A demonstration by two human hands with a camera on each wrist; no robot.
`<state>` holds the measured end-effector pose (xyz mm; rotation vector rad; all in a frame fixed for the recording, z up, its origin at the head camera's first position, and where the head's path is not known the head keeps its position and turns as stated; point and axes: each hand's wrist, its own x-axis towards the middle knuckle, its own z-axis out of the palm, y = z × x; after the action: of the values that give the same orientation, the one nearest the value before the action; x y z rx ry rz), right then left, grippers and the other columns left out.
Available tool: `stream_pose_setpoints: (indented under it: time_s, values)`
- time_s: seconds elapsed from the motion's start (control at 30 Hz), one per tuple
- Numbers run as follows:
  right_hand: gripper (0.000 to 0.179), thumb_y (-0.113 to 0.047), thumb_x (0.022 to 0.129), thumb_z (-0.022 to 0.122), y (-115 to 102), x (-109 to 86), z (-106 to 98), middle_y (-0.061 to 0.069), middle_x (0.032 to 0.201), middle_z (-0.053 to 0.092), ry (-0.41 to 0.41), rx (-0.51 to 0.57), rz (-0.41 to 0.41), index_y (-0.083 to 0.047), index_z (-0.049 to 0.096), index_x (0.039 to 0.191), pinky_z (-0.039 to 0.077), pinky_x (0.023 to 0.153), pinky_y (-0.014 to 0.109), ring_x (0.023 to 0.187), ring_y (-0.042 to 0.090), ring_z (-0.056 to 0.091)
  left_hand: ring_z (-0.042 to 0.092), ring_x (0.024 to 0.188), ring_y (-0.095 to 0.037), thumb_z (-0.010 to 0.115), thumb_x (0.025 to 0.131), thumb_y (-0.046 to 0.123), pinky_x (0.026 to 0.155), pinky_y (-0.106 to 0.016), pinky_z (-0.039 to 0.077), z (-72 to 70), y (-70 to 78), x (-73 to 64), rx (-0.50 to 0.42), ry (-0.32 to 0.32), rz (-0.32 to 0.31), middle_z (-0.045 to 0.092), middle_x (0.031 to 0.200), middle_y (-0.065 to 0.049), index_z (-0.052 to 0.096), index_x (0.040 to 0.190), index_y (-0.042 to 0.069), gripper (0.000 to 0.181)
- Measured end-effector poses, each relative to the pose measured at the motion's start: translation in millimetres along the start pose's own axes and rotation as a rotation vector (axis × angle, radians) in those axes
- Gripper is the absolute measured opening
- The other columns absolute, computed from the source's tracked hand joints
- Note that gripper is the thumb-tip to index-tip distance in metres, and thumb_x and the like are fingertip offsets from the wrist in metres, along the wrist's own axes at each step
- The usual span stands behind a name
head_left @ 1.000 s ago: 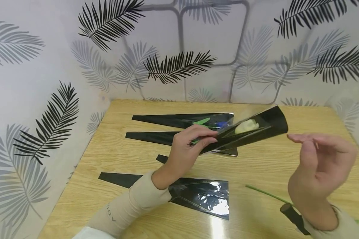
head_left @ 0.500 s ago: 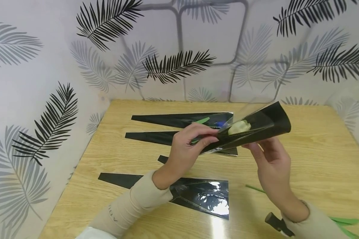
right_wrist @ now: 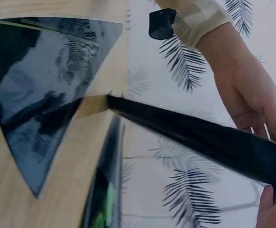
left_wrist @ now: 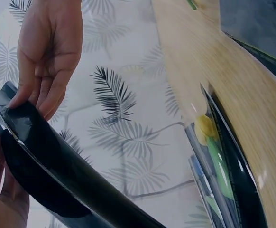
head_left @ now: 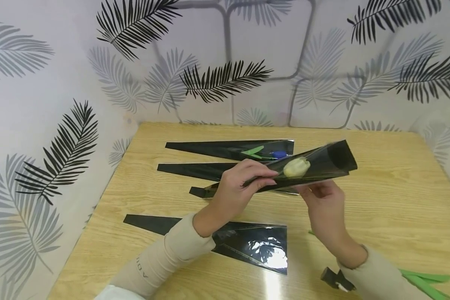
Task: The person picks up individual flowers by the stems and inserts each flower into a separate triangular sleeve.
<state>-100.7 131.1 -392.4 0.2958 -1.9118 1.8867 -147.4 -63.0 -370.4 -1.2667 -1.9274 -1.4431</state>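
A black and clear flower sleeve (head_left: 324, 162) slants upward to the right above the table, with a white tulip (head_left: 297, 167) inside it. My left hand (head_left: 243, 183) grips the sleeve just below the bloom, thumb on the near side. Under the wide end, my right hand (head_left: 324, 212) pinches the sleeve's lower edge. In the left wrist view the right hand (left_wrist: 52, 57) has its thumb and fingers on the edge of the film. The narrow tail of the sleeve (right_wrist: 190, 130) shows in the right wrist view.
A flat sleeve (head_left: 253, 246) lies in front on the wooden table (head_left: 390, 200). Behind are wrapped flowers, one with a blue bloom (head_left: 279, 154), another with a yellow bloom (left_wrist: 205, 128). Green leaves (head_left: 427, 278) lie at the front right. A patterned wall (head_left: 262, 100) stands behind.
My right hand has come in from the right and taken hold of the sleeve's underside. The sleeve has turned, showing the tulip more fully. My left hand keeps its grip.
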Motion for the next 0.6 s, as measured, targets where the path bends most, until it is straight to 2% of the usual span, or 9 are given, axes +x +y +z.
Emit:
stream_pose_setpoints:
  time_s: [0.17, 0.3, 0.6]
  values:
    - [0.023, 0.007, 0.083, 0.065, 15.3, -2.0, 2.4, -0.002, 0.094, 0.067, 0.004, -0.066, 0.126, 0.004, 0.061, 0.106, 0.052, 0.076, 0.022, 0.089, 0.011, 0.064, 0.057, 0.097, -0.009, 0.067, 0.084, 0.006, 0.082, -0.023, 0.049, -3.0, -11.1, -6.6, 0.025, -0.070, -0.046, 0.064, 0.099, -0.003, 0.069, 0.100, 0.003, 0.017]
    - [0.033, 0.002, 0.083, 0.067, 31.3, -7.8, 3.2, 0.001, 0.101, 0.067, -0.040, -0.030, 0.207, 0.003, 0.056, 0.114, 0.052, 0.080, 0.025, 0.093, 0.013, 0.064, 0.057, 0.097, -0.007, 0.066, 0.086, 0.011, 0.084, -0.019, 0.047, -6.9, -17.7, -13.6, 0.092, -0.148, -0.102, 0.065, 0.099, 0.000, 0.069, 0.101, 0.007, 0.016]
    - [0.047, 0.001, 0.086, 0.064, 60.8, -26.5, 8.2, 0.012, 0.112, 0.060, -0.150, 0.293, 0.498, 0.003, 0.040, 0.126, 0.048, 0.087, 0.037, 0.100, 0.025, 0.062, 0.054, 0.098, -0.005, 0.064, 0.088, 0.013, 0.085, -0.016, 0.044, -9.7, -31.6, -28.8, 0.234, -0.313, -0.206, 0.063, 0.100, 0.005, 0.069, 0.103, 0.011, 0.016]
